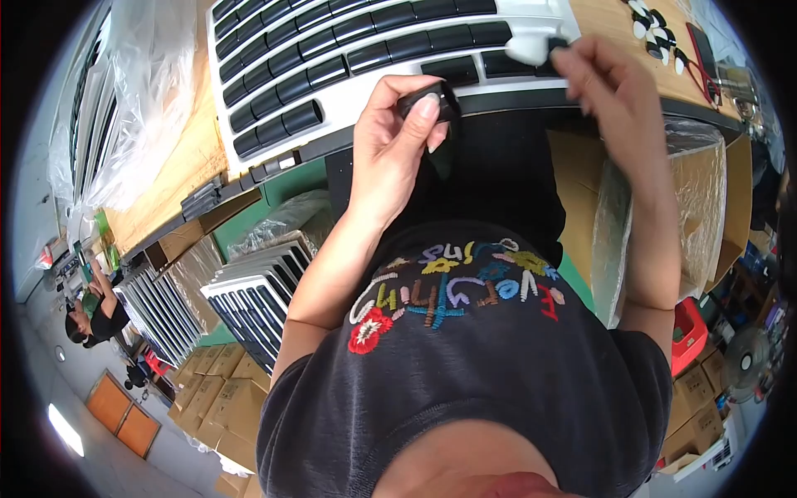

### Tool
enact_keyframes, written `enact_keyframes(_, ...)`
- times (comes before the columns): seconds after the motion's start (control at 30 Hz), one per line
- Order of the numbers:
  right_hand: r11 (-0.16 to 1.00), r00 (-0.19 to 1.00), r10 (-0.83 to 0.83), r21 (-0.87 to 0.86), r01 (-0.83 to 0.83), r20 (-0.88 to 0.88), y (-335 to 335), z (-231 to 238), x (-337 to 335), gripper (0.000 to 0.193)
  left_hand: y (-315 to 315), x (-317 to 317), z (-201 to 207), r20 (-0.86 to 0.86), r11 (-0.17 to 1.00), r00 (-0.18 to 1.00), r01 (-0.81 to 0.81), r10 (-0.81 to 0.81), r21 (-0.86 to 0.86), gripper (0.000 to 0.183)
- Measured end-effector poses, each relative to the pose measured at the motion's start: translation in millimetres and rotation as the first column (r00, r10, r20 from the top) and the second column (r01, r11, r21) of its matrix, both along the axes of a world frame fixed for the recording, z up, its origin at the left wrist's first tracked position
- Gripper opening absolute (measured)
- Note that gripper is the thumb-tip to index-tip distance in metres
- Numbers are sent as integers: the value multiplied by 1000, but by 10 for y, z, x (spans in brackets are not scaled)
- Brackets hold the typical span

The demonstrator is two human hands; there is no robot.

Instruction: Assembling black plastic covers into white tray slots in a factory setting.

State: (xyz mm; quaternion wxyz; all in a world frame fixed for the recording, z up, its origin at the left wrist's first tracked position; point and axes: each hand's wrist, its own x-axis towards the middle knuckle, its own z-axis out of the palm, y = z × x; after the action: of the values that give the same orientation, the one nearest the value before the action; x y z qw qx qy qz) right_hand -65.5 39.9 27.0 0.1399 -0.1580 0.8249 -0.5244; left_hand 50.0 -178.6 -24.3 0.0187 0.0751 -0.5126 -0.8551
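My left hand is closed around a small glossy black piece, with the thumb pressed on its top. It is just in front of a white tray that carries rows of curved, glossy black pieces. Over the tray's right end, my right hand is smeared a little by motion. Its thumb and fingers pinch a small rounded black-and-white piece, whose exact kind I cannot make out.
More black-and-white pieces lie on the wooden table at the right, beside a red-and-black object. Clear plastic film covers the left. Stacked trays, cardboard boxes and a lined carton stand below. Another person is far left.
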Motion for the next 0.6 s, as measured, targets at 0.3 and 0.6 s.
enact_keyframes(0.3,965,965,261,37,-260,-26,-334,210,394,20,-6,15,122,-4,995,996,88,-88,-44,27)
enact_keyframes(0.6,938,936,348,-14,-348,50,-426,210,559,21,-73,175,234,-63,974,987,132,-146,-185,21)
